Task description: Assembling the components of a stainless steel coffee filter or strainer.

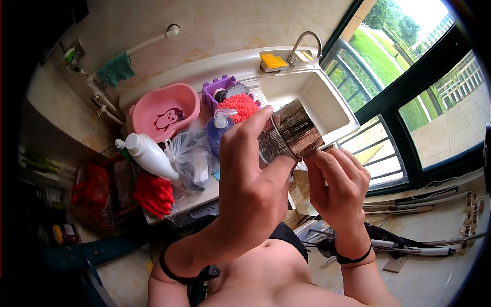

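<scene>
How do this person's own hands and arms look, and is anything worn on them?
The left hand and right hand are ungloved, and no sleeves show. Each wrist has a narrow black band; the left band has a dark, boxy piece at it, the right band looks plain.

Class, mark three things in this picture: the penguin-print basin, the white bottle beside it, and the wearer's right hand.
Pink penguin-print basin point(164, 97): head view, bare inside, above the print.
White bottle point(152, 159): head view, middle of its body.
Right hand point(341, 183): head view, middle of the hand.
</scene>
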`<state>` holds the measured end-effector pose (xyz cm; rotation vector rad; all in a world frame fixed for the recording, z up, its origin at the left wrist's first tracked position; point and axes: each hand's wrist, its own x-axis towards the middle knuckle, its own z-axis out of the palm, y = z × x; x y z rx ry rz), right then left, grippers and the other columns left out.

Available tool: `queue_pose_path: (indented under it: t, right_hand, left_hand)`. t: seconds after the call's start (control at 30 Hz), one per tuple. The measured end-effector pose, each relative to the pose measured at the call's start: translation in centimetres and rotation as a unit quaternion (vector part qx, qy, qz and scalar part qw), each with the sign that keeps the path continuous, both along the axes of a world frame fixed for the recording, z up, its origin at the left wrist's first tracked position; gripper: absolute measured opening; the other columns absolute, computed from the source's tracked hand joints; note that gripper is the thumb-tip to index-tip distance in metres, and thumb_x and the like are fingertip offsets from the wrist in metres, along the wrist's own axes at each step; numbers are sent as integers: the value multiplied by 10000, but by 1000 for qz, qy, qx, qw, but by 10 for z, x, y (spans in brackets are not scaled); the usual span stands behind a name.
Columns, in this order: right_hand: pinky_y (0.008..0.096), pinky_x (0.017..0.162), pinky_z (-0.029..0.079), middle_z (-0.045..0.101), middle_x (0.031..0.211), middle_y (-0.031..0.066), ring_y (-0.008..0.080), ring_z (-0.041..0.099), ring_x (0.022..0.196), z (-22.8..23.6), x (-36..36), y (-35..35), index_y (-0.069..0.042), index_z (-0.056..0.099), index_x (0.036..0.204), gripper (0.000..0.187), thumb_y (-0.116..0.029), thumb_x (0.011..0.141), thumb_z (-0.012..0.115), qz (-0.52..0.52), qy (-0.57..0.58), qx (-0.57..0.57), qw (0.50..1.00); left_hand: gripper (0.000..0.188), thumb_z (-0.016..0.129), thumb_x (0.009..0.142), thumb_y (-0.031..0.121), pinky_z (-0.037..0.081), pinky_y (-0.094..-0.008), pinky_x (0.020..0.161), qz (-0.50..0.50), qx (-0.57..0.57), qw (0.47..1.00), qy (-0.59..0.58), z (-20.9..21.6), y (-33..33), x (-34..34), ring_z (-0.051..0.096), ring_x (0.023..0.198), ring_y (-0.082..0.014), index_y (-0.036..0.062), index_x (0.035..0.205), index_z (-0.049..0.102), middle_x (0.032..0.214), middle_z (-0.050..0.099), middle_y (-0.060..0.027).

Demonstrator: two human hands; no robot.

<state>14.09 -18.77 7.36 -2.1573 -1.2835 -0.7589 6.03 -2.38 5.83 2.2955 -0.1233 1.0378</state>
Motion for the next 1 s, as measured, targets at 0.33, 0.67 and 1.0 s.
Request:
queue_pose_path:
  t: [0.33, 0.67, 1.0]
  right_hand:
    - [378, 570, 466, 580, 754, 63, 263, 568, 649, -6, 13, -1, -38, 743, 1018, 284, 62, 753, 759, 3, -26, 10, 1000]
    - [376, 725, 600, 668, 1233, 212, 266, 726, 874, -3, 8, 0, 27, 734, 980, 184, 139, 837, 763, -6, 73, 59, 996]
    - [376, 830, 634, 692, 1311, 278, 326, 781, 1030, -6, 22, -6, 54, 695, 996, 164, 165, 878, 721, 73, 83, 75, 991]
  left_hand:
    - [288, 723, 802, -52, 437, -536, 1115, -1, 0, 1000, 5, -4, 0, 4, 544, 1289, -472, -62, 1083, 786, 1455, 515, -310]
    - [300, 817, 742, -33, 477, -529, 1049, -28, -41, 999, 13, -1, 5, 3, 588, 1226, -459, -23, 1036, 761, 1450, 537, -289]
    - [771, 871, 800, 66, 524, -456, 1008, -49, -132, 990, 6, -4, 8, 6, 653, 1143, -394, -6, 1471, 500, 1285, 656, -219]
